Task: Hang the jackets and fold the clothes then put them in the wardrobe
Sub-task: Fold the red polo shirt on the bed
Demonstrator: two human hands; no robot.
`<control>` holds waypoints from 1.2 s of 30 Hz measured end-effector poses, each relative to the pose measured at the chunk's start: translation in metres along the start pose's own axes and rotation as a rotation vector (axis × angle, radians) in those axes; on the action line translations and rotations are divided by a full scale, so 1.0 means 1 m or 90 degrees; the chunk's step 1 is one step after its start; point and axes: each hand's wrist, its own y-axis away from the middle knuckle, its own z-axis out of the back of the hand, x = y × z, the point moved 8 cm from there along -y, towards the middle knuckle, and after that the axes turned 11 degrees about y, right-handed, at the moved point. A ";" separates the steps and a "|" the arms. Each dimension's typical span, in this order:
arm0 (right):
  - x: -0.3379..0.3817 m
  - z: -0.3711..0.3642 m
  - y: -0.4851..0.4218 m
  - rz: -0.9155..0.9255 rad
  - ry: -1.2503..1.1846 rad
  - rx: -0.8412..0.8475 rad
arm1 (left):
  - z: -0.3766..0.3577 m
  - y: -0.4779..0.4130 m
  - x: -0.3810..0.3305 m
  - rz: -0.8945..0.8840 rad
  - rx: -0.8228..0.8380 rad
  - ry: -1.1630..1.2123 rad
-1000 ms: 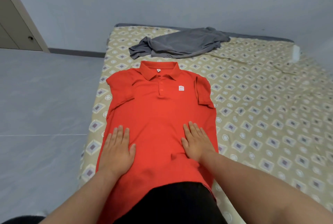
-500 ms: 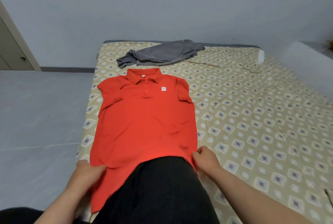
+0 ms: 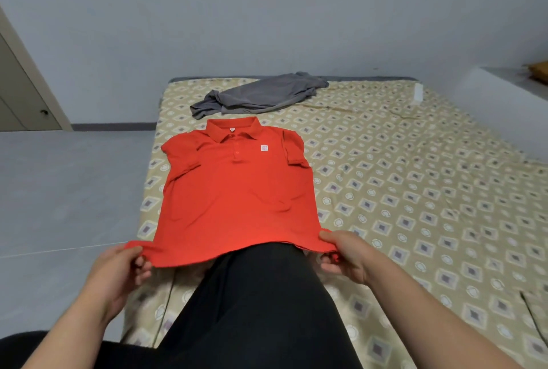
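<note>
So both hands, left hand and right hand, pinch the red polo hem corners on the bed; I'd lift evenly and fold toward the collar, keeping it taut.

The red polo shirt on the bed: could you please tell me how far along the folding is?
Done: the red polo shirt lies spread flat. In hand: the left hand and right hand pinch its hem corners. Left: every fold, plus the crumpled grey garment beyond it.
</note>
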 end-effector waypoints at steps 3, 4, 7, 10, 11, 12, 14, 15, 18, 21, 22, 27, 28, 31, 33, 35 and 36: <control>0.022 0.024 0.009 0.114 -0.088 -0.066 | 0.019 0.006 -0.028 -0.130 -0.069 0.107; 0.029 0.032 0.013 0.155 -0.112 -0.092 | 0.023 0.008 -0.037 -0.154 -0.073 0.124; 0.049 0.043 0.032 0.265 -0.238 -0.077 | 0.018 0.009 -0.056 -0.182 0.005 0.182; 0.072 0.043 0.047 0.345 -0.352 0.047 | 0.009 0.018 -0.084 -0.240 0.072 0.148; 0.079 0.044 0.051 0.362 -0.313 0.040 | 0.008 0.019 -0.092 -0.266 0.071 0.095; 0.086 0.048 0.054 0.375 -0.248 -0.002 | 0.008 0.021 -0.100 -0.297 0.065 0.043; 0.101 0.057 0.061 0.407 -0.138 -0.125 | 0.008 0.025 -0.113 -0.356 0.052 -0.025; 0.109 0.062 0.065 0.426 -0.109 -0.177 | 0.008 0.026 -0.118 -0.378 0.052 -0.042; 0.134 0.073 0.073 0.507 -0.028 -0.281 | 0.005 0.027 -0.132 -0.429 0.042 -0.049; 0.157 0.076 0.078 0.563 0.002 -0.311 | 0.002 0.032 -0.150 -0.482 -0.018 -0.036; 0.162 0.077 0.078 0.567 -0.010 -0.317 | 0.001 0.034 -0.156 -0.500 -0.039 -0.032; 0.176 0.082 0.077 0.545 -0.144 -0.257 | -0.013 0.045 -0.181 -0.474 0.010 0.057; 0.178 0.081 0.080 0.547 -0.146 -0.232 | -0.015 0.048 -0.185 -0.469 0.027 0.071; 0.183 0.080 0.092 0.558 -0.109 -0.176 | -0.016 0.058 -0.195 -0.485 0.041 0.077; 0.185 0.079 0.100 0.558 -0.074 -0.140 | -0.012 0.063 -0.200 -0.500 0.037 0.067; 0.186 0.080 0.109 0.561 -0.040 -0.112 | -0.008 0.066 -0.205 -0.509 0.039 0.059; 0.186 0.082 0.114 0.565 -0.028 -0.099 | -0.004 0.067 -0.207 -0.513 0.038 0.058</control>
